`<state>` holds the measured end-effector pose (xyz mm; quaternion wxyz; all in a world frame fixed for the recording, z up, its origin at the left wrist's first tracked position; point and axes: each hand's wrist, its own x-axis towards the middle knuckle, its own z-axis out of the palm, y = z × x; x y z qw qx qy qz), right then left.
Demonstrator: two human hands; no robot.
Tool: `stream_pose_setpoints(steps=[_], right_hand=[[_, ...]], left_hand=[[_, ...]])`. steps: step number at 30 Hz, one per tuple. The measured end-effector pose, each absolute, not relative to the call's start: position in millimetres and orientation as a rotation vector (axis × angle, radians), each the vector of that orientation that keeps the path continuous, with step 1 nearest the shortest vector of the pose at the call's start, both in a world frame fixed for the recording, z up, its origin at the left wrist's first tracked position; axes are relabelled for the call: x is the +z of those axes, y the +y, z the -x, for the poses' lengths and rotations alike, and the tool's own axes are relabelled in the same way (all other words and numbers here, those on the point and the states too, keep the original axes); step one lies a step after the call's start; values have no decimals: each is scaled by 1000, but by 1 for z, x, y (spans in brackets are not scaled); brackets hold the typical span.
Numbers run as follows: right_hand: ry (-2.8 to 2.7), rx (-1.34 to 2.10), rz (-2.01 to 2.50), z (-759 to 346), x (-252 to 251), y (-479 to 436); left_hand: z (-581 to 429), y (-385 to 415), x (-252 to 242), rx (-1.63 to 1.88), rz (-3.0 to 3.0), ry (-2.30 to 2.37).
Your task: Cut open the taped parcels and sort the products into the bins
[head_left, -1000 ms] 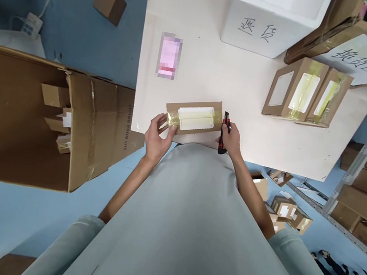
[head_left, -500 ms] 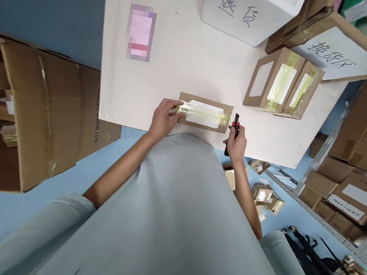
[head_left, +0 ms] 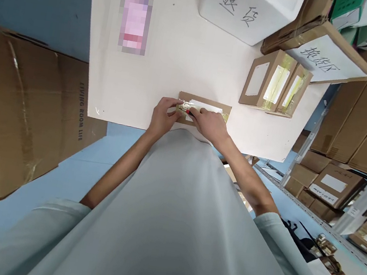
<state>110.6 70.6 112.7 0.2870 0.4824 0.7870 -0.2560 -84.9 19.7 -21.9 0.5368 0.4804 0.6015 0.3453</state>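
A flat brown parcel [head_left: 215, 106] with a white label and shiny tape lies at the near edge of the pale table [head_left: 166, 73]. My left hand [head_left: 162, 117] presses on its left end, fingers curled over the taped corner. My right hand [head_left: 208, 124] lies over the parcel's middle, closed on a red and black box cutter [head_left: 188, 110] of which only a small red bit shows at the fingertips. The cutter's tip is at the taped left end, close to my left fingers.
Two taped cartons [head_left: 274, 82] stand at the table's right. A white foam box [head_left: 249, 5] and a labelled open carton [head_left: 324, 53] sit at the back. A pink phone-like thing [head_left: 134, 21] lies at the left. A large open carton [head_left: 15, 109] stands on the blue floor.
My right hand has moved left from beside the parcel's right end onto its top, bringing the cutter to the taped left end. My left hand has stayed on the left end.
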Motion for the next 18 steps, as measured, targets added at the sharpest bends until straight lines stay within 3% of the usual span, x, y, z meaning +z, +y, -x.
stream_pose_setpoints(steps=[18], right_hand=[[2086, -576, -1160, -101, 122, 82]], left_hand=[[83, 20, -24, 841, -1148, 1444]])
